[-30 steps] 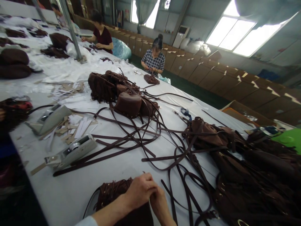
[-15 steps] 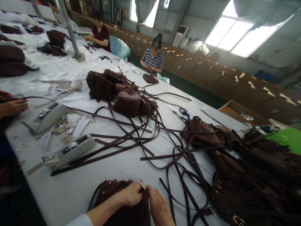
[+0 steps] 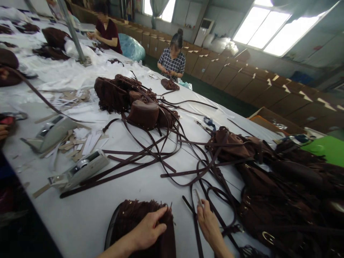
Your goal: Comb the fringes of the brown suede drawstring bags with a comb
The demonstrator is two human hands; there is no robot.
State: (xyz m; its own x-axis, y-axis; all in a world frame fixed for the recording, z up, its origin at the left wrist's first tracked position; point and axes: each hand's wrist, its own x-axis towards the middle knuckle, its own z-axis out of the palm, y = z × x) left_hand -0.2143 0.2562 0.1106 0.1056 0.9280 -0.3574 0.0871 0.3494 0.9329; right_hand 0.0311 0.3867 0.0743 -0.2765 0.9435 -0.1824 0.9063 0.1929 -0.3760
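Observation:
A dark brown fringed bag (image 3: 139, 229) lies at the table's near edge, with small gold studs and a fringe along its top. My left hand (image 3: 147, 227) rests on the bag, index finger stretched along the fringe and thumb apart; the other fingers are partly curled. To the right of the bag, my right hand (image 3: 209, 222) is closed on a slim pale grey tool (image 3: 198, 197) whose kind is not clear. That hand is apart from the bag, above loose brown straps (image 3: 197, 233).
Two tape dispensers (image 3: 80, 168) stand at left beside paper scraps (image 3: 90, 141). Brown bags (image 3: 143, 113) with long straps lie mid-table; a heap of bags (image 3: 274, 193) fills the right. Co-workers (image 3: 172, 59) work across the table. Another person's hand (image 3: 3, 132) shows at left.
My right hand has moved away from the bag to the right with the pale tool. My left hand has loosened, its index finger now extended. At left, another person's strap has been lifted.

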